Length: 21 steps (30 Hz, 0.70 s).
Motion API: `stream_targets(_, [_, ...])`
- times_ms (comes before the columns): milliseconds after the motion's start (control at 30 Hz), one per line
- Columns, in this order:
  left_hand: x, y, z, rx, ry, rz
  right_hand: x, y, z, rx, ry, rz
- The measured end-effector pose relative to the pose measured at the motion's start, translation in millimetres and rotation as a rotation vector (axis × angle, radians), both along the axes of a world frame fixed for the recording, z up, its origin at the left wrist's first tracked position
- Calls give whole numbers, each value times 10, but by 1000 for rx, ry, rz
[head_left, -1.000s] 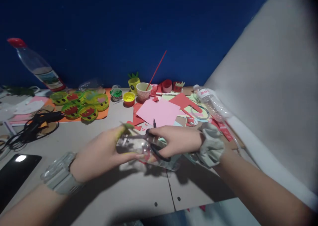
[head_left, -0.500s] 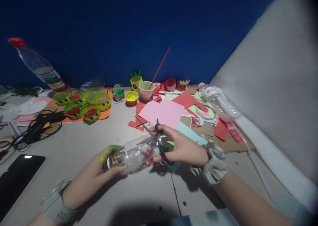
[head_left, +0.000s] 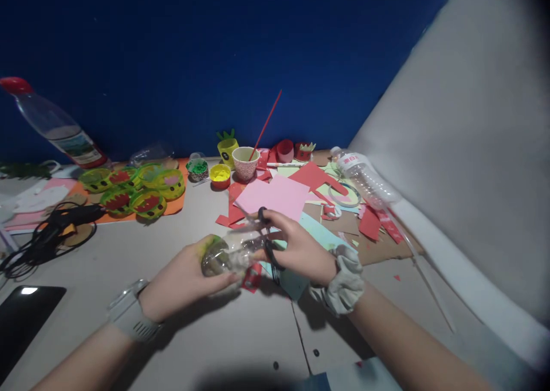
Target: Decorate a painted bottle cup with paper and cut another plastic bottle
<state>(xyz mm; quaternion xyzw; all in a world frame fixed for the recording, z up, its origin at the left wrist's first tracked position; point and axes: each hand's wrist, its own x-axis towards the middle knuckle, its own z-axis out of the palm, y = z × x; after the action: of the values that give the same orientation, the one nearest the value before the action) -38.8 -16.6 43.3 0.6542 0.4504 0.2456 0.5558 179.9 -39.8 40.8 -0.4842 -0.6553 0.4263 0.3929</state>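
My left hand (head_left: 205,270), with green paint on it, is wrapped round a clear plastic bottle (head_left: 230,256) held above the table. In my right hand (head_left: 294,245) is a pair of dark-handled scissors (head_left: 267,243), my fingers in the loops and the blades pointing left along the far side of the bottle. Whether the blades touch the plastic is too blurred to tell. Behind my hands lie a pink paper sheet (head_left: 275,195) and a pale blue-green sheet (head_left: 315,230). A small red piece (head_left: 251,278) lies under the bottle.
Yellow-green painted rings (head_left: 148,204) sit on orange paper at left, near black cable (head_left: 38,239) and a phone (head_left: 30,322). Behind are a yellow paint pot (head_left: 220,176), green pot (head_left: 197,169) and cup (head_left: 246,163) with a red stick. Another clear bottle (head_left: 365,179) lies right.
The bottle has turned and swung in my left hand, which has moved right. My right hand and the scissors have shifted slightly left, and the scissor blades have turned. The view has shifted a little.
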Motion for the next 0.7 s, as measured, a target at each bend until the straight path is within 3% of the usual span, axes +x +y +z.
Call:
stream_targets(133, [6,166,-242,-80,-250,123,11,154,-159,42,31,-200])
stream_targets(333, [-56,304,-597,-82,-480,165,-86,226,-288,125,-445,-6])
stream_targets(533, [-92,263,-608,-78,-575,104,-164,138,-264,108,-683,78])
stream_targets(700, [-191,314,-552,-107,-482,80,-122,98,-240,29,-727,151])
